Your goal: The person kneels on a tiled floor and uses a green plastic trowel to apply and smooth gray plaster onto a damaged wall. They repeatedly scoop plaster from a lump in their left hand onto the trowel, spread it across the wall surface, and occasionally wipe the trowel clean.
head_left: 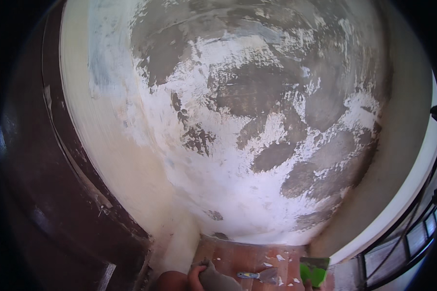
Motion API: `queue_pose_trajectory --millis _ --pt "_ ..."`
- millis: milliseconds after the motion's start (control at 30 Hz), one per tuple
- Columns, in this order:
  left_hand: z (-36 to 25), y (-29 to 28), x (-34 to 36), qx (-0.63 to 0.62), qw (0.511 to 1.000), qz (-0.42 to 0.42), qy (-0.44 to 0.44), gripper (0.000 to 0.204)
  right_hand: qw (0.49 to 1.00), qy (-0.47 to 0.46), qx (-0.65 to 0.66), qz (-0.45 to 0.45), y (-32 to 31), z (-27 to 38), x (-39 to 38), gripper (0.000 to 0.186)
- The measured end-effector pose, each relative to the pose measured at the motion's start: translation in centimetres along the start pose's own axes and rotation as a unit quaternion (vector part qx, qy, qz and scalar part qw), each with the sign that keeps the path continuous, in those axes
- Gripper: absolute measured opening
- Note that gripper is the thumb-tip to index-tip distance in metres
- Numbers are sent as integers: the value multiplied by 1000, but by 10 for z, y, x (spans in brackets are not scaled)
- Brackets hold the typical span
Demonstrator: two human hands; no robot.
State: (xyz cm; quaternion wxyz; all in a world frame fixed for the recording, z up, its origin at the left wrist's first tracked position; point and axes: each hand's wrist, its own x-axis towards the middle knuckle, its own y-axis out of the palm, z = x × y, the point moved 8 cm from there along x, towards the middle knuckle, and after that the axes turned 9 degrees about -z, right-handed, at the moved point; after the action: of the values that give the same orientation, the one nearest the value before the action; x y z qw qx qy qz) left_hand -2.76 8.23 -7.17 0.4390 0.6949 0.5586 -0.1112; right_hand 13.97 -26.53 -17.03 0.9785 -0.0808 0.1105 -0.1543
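Here, right hand (308,286) with grip around green spreader (313,274); left hand (195,277) against grey cloth (220,280), grip unclear.

Your view comes from the left fisheye camera on your head, upright and unmirrored. It faces the patchy wall (257,140) and takes in the floor (228,252) only as a strip at the bottom, its far edge meeting the wall low in frame. The wall spans most of the picture; the green scraper (313,274) shows at the lower rim. The lens curves the dark brown panel (29,194) leftward and the black grille (408,242) rightward.
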Motion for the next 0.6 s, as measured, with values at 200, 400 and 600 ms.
queue_pose_trajectory --millis 200,400,600 --pt "-2 5 -23 -43 998 -5 -37 15 959 -11 -283 7 -52 -60 8 31" --pt "-15 17 -7 -86 995 -35 -28 17 930 -335 -140 59 -9 61 55 26" --pt "-39 21 -18 -123 991 -49 -3 18 737 -633 129 198 114 335 -56 20"
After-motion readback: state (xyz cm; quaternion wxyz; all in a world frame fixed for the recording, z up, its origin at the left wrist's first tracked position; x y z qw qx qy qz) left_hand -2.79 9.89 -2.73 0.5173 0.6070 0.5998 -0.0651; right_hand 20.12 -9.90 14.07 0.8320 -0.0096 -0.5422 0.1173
